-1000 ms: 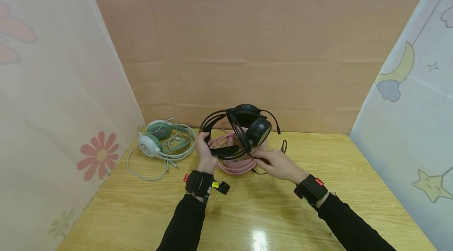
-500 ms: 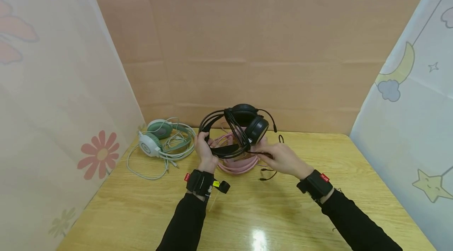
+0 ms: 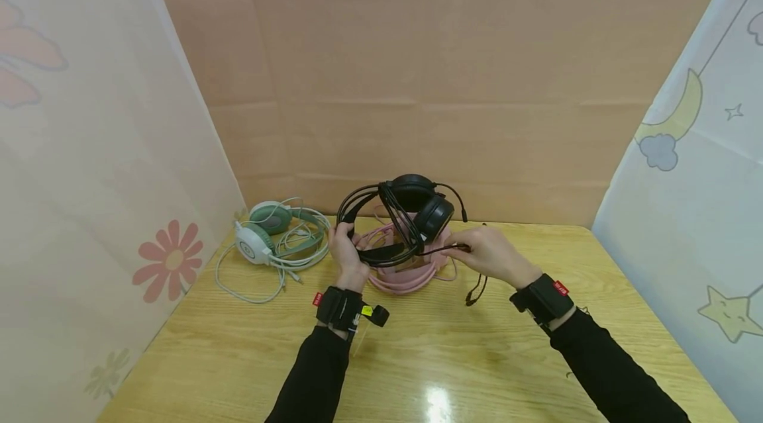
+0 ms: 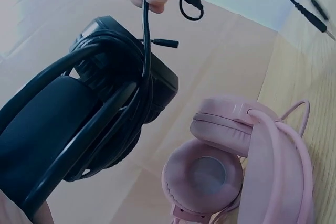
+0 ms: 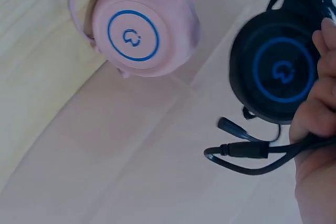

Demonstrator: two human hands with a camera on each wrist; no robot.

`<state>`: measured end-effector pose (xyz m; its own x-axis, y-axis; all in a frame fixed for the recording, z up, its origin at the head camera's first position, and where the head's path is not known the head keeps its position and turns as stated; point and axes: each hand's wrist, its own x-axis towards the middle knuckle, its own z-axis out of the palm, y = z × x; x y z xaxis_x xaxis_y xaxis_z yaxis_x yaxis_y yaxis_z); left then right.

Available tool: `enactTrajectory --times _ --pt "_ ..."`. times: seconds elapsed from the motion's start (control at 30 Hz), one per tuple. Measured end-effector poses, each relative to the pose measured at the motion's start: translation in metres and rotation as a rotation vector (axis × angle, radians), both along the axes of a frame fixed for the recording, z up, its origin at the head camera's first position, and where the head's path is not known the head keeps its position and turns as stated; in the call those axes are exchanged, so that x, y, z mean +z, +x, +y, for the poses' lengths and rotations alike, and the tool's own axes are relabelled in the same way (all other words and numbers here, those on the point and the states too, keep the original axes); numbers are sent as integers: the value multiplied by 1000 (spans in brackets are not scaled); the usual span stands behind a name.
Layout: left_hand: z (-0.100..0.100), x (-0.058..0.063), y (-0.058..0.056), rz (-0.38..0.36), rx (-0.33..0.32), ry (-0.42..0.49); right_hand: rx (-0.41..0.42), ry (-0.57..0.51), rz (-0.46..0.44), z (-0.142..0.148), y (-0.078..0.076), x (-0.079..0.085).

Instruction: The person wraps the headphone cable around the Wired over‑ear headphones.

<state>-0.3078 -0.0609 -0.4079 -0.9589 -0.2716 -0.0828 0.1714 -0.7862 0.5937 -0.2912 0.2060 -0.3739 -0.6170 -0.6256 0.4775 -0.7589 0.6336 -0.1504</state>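
Note:
My left hand (image 3: 347,257) grips the headband of a black headset (image 3: 434,216), held up above the table with its cable wound round it. The right hand (image 3: 491,254) pinches the headset's black cable (image 4: 146,35) a short way to the right of the ear cups. From that hand hangs the cable's plug end (image 3: 475,294); bare plugs (image 4: 310,18) show in the left wrist view. A thin microphone boom (image 3: 457,198) sticks out past the ear cups. Behind and below, partly hidden, pink headphones (image 3: 405,284) lie on the table.
Green and white headphones (image 3: 253,244) with a loosely coiled cable lie at the left of the wooden table (image 3: 381,370). A brown paper sheet (image 3: 477,79) stands behind, with printed white sheets (image 3: 119,145) at both sides.
My right hand has moved to the right, drawing the cable out straighter from the headset. Its loose end now dangles below that hand. The left hand and headset have barely moved.

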Motion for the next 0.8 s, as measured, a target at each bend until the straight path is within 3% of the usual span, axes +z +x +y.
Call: enactTrajectory --times 0.2,0.37,0.57,0.8 --pt "4 -2 1 2 46 -32 70 14 87 -4 5 8" --pt "7 -2 6 27 49 -118 98 14 128 -6 2 15" --pt "15 -2 6 40 101 -202 132 25 178 -12 1 21" --pt "17 -1 8 42 87 -268 145 51 273 -18 -4 27"
